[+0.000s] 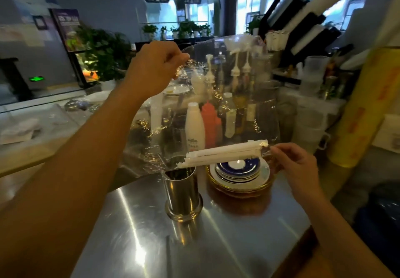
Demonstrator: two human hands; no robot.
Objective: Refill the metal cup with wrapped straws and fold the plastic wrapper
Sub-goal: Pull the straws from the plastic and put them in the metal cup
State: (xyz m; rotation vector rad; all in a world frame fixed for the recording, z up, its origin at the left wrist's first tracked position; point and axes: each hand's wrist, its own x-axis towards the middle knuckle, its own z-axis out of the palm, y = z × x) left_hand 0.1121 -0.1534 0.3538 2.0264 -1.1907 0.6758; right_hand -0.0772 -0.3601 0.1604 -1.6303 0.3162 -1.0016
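The right hand [296, 165] pinched the near-horizontal wrapped straws [225, 151], free ends over the metal cup [183, 193]; the left hand [155, 67] gripped the plastic wrapper [216, 104].

Your counter [216, 245] was a brushed stainless-steel surface, bright with glare streaks across its bare middle. Directly on it stood the metal cup [183, 193], upright on a flared base, near the far edge. Just beside the cup, to your right, sat a stack of plates [240, 178]: blue-and-white ones on top, a gold-rimmed one at the bottom. Cup and plates stood apart, not touching. Further back, bottles [194, 126] stood crowded together; their footing could not be made out.
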